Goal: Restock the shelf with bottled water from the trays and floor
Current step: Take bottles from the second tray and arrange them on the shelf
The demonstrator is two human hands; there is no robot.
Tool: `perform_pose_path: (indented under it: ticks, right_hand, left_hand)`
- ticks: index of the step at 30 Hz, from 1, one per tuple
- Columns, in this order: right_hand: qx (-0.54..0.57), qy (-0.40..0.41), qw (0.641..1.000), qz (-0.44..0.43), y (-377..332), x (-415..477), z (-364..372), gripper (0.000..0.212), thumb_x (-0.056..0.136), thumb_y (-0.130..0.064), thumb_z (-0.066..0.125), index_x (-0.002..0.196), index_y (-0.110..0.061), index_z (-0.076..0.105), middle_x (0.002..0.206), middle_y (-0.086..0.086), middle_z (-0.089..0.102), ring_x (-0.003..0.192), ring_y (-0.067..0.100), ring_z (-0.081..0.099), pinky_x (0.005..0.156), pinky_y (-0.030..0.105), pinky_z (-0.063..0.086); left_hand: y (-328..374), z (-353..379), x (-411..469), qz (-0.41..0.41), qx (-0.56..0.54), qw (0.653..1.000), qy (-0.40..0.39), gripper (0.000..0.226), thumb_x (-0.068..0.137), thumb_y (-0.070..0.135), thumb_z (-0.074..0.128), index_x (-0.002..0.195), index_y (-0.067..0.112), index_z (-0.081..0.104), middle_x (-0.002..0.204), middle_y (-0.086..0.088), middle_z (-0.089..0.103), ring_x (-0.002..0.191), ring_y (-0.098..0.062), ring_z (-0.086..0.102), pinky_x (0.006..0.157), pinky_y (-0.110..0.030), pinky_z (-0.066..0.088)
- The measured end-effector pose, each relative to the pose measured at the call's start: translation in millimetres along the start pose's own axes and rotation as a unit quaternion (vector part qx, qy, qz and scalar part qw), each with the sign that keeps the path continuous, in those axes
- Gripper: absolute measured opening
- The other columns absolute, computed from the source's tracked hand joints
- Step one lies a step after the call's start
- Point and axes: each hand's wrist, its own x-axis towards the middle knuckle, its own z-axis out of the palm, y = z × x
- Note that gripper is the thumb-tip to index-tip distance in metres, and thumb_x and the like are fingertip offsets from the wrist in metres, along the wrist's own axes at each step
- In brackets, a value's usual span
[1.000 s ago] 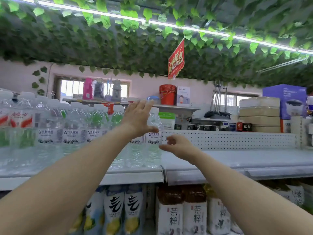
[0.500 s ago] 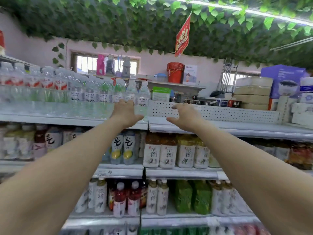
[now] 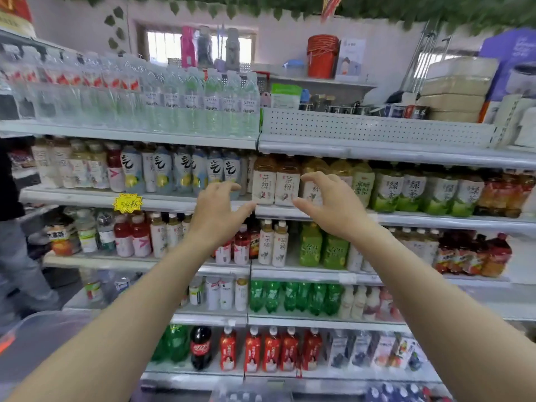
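We are holding left hand (image 3: 216, 211) and right hand (image 3: 330, 208) released, grasping nothing; water bottles (image 3: 203, 103) are filling the left end of the top shelf (image 3: 377, 153).

Bright, even daylight pours from the glaring, blown-out rectangular window (image 3: 197, 44) at the back wall. Shadows are faint. Wide-angle distortion bows the grey metal shelves (image 3: 377, 153); edges smear with motion blur.

The water bottles (image 3: 203, 103) are clear, glossy plastic. The shelf (image 3: 377, 153) is smooth pale metal, its back panel (image 3: 377, 127) perforated. The bucket (image 3: 322, 56) looks like shiny plastic.
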Motion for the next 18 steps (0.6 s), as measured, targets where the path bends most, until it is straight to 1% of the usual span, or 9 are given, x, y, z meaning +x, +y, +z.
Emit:
perform_pose_path:
  ticks: [3,6,9,11,13,16,18]
  right_hand:
    - [0.006,-0.01,1.0,0.015,10.5,-26.0,11.2,0.058,0.096,-0.052,0.06,0.147,-0.029,0.045,0.149,0.002,0.049,0.139,0.023,0.042,0.11,0.042,0.04]
    - [0.022,-0.037,0.998,0.036,22.4,-42.1,28.8,0.059,0.097,-0.053,0.057,0.149,-0.028,0.044,0.151,0.001,0.046,0.14,0.021,0.041,0.108,0.037,0.039]
    - [0.019,-0.054,0.997,0.043,34.1,-47.0,52.6,0.058,0.098,-0.054,0.056,0.149,-0.029,0.043,0.15,0.002,0.046,0.139,0.022,0.041,0.108,0.038,0.04]
    - [0.015,-0.07,0.996,0.049,40.0,-43.1,72.1,0.059,0.098,-0.052,0.056,0.15,-0.028,0.042,0.149,0.004,0.045,0.139,0.023,0.041,0.107,0.037,0.039]
    - [0.017,-0.085,0.995,0.054,45.6,-34.7,93.6,0.06,0.098,-0.051,0.057,0.151,-0.027,0.041,0.147,0.005,0.046,0.135,0.024,0.044,0.105,0.036,0.04]
    - [0.021,-0.112,0.991,0.069,55.5,-14.6,128.7,0.061,0.098,-0.051,0.058,0.151,-0.027,0.04,0.147,0.005,0.045,0.135,0.024,0.043,0.104,0.035,0.04]
    - [0.016,-0.133,0.988,0.083,63.4,2.2,154.0,0.062,0.098,-0.051,0.058,0.151,-0.027,0.04,0.148,0.006,0.045,0.137,0.025,0.042,0.105,0.036,0.039]
  left_hand:
    - [-3.9,11.3,-30.0,-0.011,-0.026,1.0,0.014,0.049,0.094,0.052,0.057,0.131,0.02,0.056,0.134,-0.001,0.054,0.131,-0.023,0.044,0.108,-0.04,0.039]
    - [-9.6,26.2,-49.0,-0.024,-0.028,0.999,0.016,0.047,0.096,0.049,0.054,0.131,0.018,0.057,0.133,-0.001,0.054,0.13,-0.022,0.044,0.102,-0.032,0.035]
    - [-21.1,45.0,-57.3,-0.025,-0.019,0.999,0.013,0.043,0.097,0.049,0.054,0.13,0.021,0.058,0.132,0.002,0.055,0.129,-0.019,0.045,0.097,-0.025,0.03]
    - [-31.9,58.7,-56.5,-0.04,-0.022,0.999,-0.005,0.043,0.097,0.048,0.054,0.131,0.021,0.056,0.135,0.001,0.053,0.13,-0.019,0.042,0.098,-0.026,0.03]
    - [-45.7,73.9,-50.3,-0.055,-0.021,0.998,-0.024,0.048,0.097,0.048,0.053,0.134,0.017,0.055,0.137,-0.001,0.051,0.132,-0.021,0.039,0.102,-0.03,0.031]
    - [-71.7,100.8,-32.9,-0.069,-0.02,0.996,-0.052,0.049,0.097,0.047,0.055,0.132,0.013,0.056,0.136,-0.005,0.053,0.13,-0.022,0.041,0.104,-0.031,0.032]
    - [-91.5,121.1,-19.1,-0.086,-0.022,0.993,-0.074,0.049,0.096,0.047,0.056,0.131,0.013,0.057,0.135,-0.006,0.053,0.13,-0.023,0.043,0.105,-0.035,0.034]
